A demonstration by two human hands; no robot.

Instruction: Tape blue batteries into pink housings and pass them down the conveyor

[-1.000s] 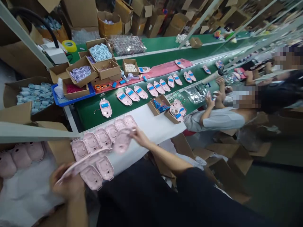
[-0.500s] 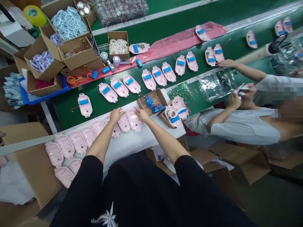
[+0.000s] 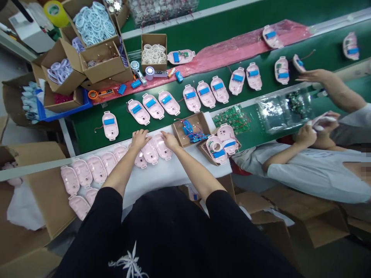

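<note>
Along the near edge of the green bench, a row of empty pink plastic shells lies on a white padded surface (image 3: 174, 172). My right hand (image 3: 170, 141) grips the upper right edge of the rightmost pink plastic shell (image 3: 162, 148). Over the shells just to its left, my left hand (image 3: 140, 139) rests with fingers apart, touching the top of a neighbouring shell (image 3: 150, 152). That hand and forearm partly hide other shells in the row. Beyond my hands, a line of pink shells with blue battery packs (image 3: 169, 103) stands on the green belt (image 3: 92, 127).
A carton of blue batteries with wires (image 3: 193, 133) sits right of my hands, beside a box bearing shells and a tape roll (image 3: 216, 146). Green circuit boards (image 3: 232, 119) lie behind. Cartons of rings (image 3: 94, 25) stand far left. At right, a co-worker's hand (image 3: 321, 75) touches a tilted shell.
My left hand's fingers have come down and spread over the shells; my right hand stays at the rightmost shell. The co-worker's far hand has tilted a shell. The view has shifted slightly.
</note>
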